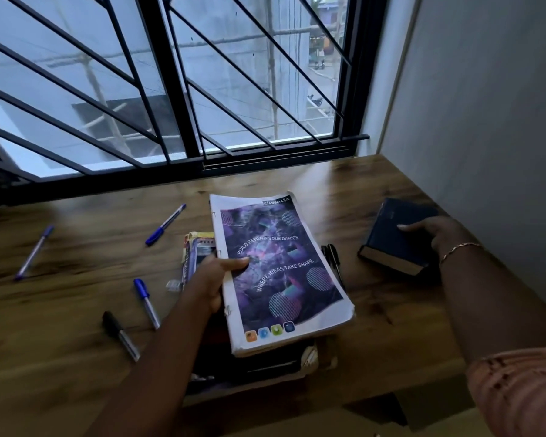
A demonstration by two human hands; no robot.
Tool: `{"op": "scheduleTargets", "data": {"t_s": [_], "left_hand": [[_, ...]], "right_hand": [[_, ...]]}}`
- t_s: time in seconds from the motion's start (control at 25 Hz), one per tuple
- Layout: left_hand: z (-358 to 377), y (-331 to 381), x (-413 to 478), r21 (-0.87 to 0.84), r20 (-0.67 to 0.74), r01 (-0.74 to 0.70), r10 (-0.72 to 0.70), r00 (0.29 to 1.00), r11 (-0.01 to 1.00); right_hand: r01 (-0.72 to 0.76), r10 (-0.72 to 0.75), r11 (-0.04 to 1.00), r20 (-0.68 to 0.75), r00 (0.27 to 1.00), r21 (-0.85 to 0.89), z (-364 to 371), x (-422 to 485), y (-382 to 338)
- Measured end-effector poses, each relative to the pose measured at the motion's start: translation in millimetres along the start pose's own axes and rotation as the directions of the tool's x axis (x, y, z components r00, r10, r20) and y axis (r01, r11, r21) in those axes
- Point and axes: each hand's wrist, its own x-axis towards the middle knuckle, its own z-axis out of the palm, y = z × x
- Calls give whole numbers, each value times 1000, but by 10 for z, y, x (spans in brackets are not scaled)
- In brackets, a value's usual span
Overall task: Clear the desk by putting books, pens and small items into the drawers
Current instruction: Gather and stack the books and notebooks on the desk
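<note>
Purple notebook point(278, 272) gripped by left hand point(208, 279), right hand point(438, 234) clasping navy book point(388, 238)

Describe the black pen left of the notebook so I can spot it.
Start at the purple notebook in the middle, gripped by the left hand. Left of that forearm, nearest the front edge, lies the black-capped pen; the other pens there have blue caps.
</note>
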Motion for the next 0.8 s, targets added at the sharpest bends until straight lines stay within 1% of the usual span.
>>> {"op": "scheduleTargets", "data": {"t_s": [0.12, 0.28, 0.44, 0.52, 0.6, 0.68, 0.8], "left_hand": [[-3, -4, 3, 5, 6, 1, -1, 1000, 1000], [-18, -11, 12, 15, 12, -22, 22, 1000, 1000], [-16, -4, 2, -2, 19, -13, 13, 1000, 1000], [-11, 1, -15, 9, 20, -17, 17, 1000, 1000], [-10, 8, -28, 15, 21, -27, 26, 999, 1000], [-8, 13, -40, 18, 13, -29, 29, 999, 999], [-4, 16, -55, 32, 2, -30, 30, 1000, 999]], "right_hand": [[17, -18, 1000, -40, 999, -17, -5, -31, 5], [42, -41, 998, -27, 999, 37, 9, -101, -56], [67, -65, 997, -58, 996, 29, 28, -189, -93], [20, -21, 998, 3, 1000, 57, 28, -228, -69], [-12, 9, 995, 31, 999, 104, 53, -227, -47], [15, -22, 984, 36, 999, 178, 53, -169, -58], [99, -112, 974, 55, 992, 205, 47, -209, -41]]}}
